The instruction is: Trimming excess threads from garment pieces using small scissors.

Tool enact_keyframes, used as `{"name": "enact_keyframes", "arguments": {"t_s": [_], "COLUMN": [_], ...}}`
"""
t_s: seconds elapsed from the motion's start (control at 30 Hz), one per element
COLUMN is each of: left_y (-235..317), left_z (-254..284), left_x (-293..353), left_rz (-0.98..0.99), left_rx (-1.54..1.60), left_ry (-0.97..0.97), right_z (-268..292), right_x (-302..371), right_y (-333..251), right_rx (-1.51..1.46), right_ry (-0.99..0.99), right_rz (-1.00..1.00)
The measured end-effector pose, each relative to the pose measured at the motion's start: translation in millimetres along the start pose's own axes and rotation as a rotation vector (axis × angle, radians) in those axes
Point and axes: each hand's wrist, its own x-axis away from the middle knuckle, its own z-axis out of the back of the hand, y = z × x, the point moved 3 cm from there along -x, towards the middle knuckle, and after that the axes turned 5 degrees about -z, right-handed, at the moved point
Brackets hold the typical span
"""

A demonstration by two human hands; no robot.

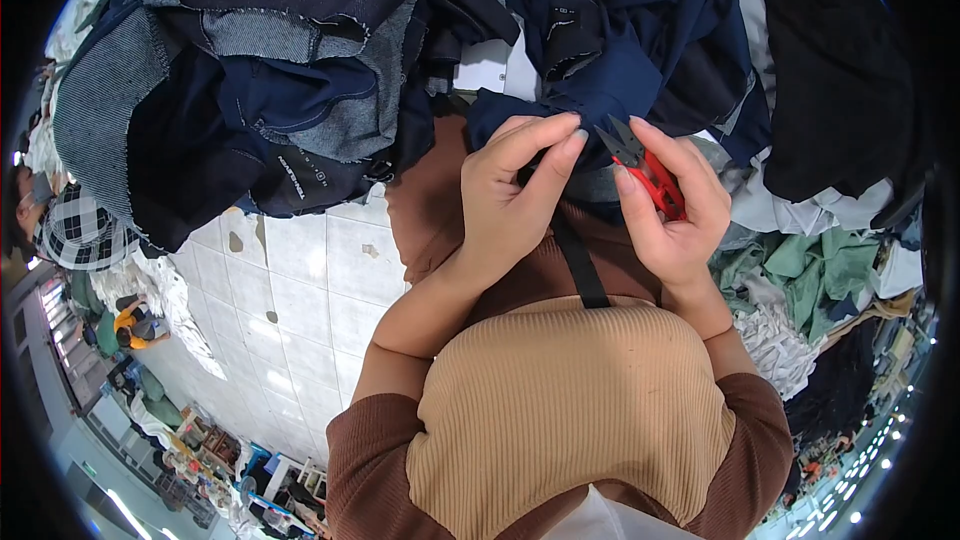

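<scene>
The hand-sized thread snips (657, 185) have red handles and short, dark, pointed metal blades. They are located in the right hand (690, 210), in front of the dark navy fabric garment (650, 30). The blades point up and to the left, toward the fingertips of the left hand (512, 170), and their tips stand slightly apart. The right grip is closed around the handles, with the thumb on the near side and the fingers along the far side. In the left grip, the tips of the thumb and index finger are close together against the navy fabric; whether they meet on a fold or a thread cannot be told. The navy garment is crumpled, with visible stitched seams. To its left lies a heap of dark blue denim pieces (110, 90) with grey reverse sides and frayed edges. To its right hangs a folded black cloth (840, 90), with crumpled green fabric (815, 265) below it. Nearest the camera is the person's tan ribbed top (570, 390) with brown sleeves. At the left extends a white tiled floor (310, 280).
</scene>
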Motion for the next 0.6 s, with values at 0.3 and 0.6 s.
{"name": "enact_keyframes", "arguments": {"t_s": [0.3, 0.6], "left_y": [-3.7, -1.8], "left_z": [-0.7, -0.7], "left_x": [-1.0, -1.7], "left_rz": [-0.056, -0.048], "left_rx": [0.001, -0.033], "left_ry": [-0.004, -0.013], "right_z": [-3.0, -8.6], "right_x": [-0.3, -1.8], "right_y": [1.7, 5.2], "right_rx": [-0.006, -0.017], "right_ry": [-0.008, 0.027], "right_rz": [-0.020, 0.006]}}
